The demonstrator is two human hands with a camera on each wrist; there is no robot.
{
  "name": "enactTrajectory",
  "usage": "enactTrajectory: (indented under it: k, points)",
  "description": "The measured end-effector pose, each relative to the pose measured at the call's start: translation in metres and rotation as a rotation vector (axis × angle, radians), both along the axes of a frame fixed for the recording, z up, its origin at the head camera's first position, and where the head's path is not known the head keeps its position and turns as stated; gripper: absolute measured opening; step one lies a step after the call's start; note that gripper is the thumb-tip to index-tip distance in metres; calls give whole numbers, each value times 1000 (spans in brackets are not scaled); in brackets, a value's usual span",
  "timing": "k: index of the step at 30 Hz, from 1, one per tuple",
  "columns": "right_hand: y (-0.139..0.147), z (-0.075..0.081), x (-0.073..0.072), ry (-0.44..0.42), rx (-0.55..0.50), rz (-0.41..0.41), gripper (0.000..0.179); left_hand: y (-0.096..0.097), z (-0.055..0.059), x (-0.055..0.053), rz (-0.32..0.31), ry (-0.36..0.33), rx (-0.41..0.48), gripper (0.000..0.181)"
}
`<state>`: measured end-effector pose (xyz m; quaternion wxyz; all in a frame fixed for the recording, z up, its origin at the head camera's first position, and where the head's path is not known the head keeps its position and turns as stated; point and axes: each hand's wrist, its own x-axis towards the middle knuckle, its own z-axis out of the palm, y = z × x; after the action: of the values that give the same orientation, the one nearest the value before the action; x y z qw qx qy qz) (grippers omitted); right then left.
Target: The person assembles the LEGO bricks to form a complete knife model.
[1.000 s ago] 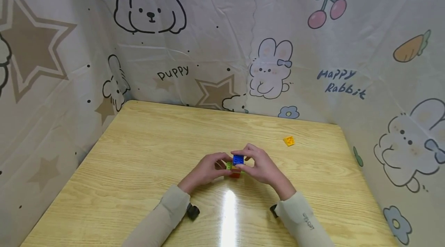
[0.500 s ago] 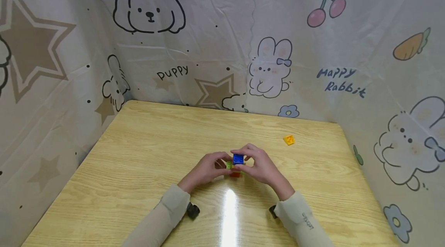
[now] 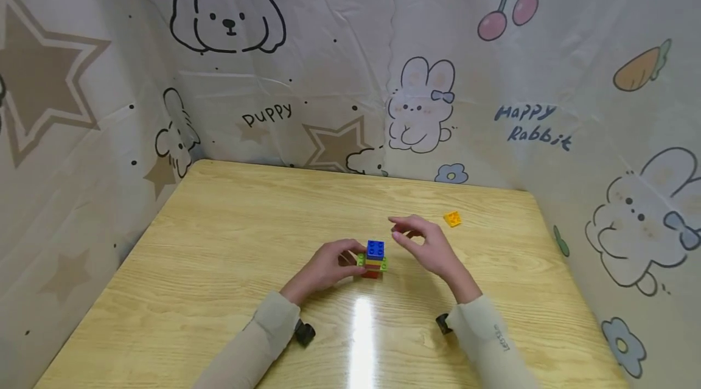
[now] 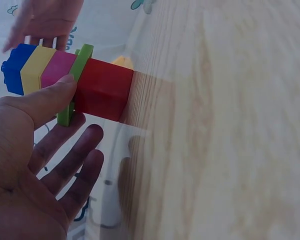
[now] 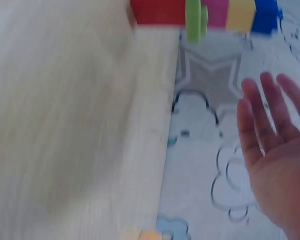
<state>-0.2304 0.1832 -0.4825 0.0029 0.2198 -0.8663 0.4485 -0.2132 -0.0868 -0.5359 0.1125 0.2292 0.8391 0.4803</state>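
A small tower of toy bricks stands upright on the wooden table. Its top is a blue brick [image 3: 375,249], and below come a yellow brick [image 4: 36,70], a pink brick [image 4: 57,69], a flat green brick [image 4: 81,64] and a red base [image 4: 104,89]. My left hand [image 3: 330,264] pinches the tower around the green layer, thumb on the near side; its other fingers stay loose. Apart from the tower, to its right, my right hand [image 3: 432,249] is in the air with relaxed fingers, holding nothing.
An orange-yellow brick [image 3: 453,218] lies on the table [image 3: 263,212] behind my right hand. A printed curtain [image 3: 339,72] rises along the table's back and sides. Dark wrist devices sit at both cuffs.
My right hand has let go of the blue brick, which now sits on top of the tower, and has moved right. My left hand keeps its place.
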Motion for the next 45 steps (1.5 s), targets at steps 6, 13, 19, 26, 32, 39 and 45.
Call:
enactTrajectory:
  k: [6, 13, 19, 26, 32, 39, 45]
  points:
    - [40, -7, -30, 14, 54, -324, 49, -1, 1, 1, 1, -4, -10, 29]
    - [77, -22, -54, -151, 190, -494, 67, -1, 0, 1, 12, -10, -11, 31]
    - [85, -31, -62, -228, 252, -445, 63, 0, 1, 3, 17, -26, -15, 31]
    - [77, -41, -66, -224, 292, -447, 43, 1, 0, 3, 20, -31, -18, 31]
    - [72, -43, -63, -195, 274, -459, 33, 1, 0, 3, 24, -31, -20, 32]
    - [69, -43, -59, -199, 203, -440, 34, 0, -1, 3, 21, -21, -27, 31]
    - [63, -44, -59, -224, 130, -429, 34, 0, 0, 3, 17, -17, -15, 32]
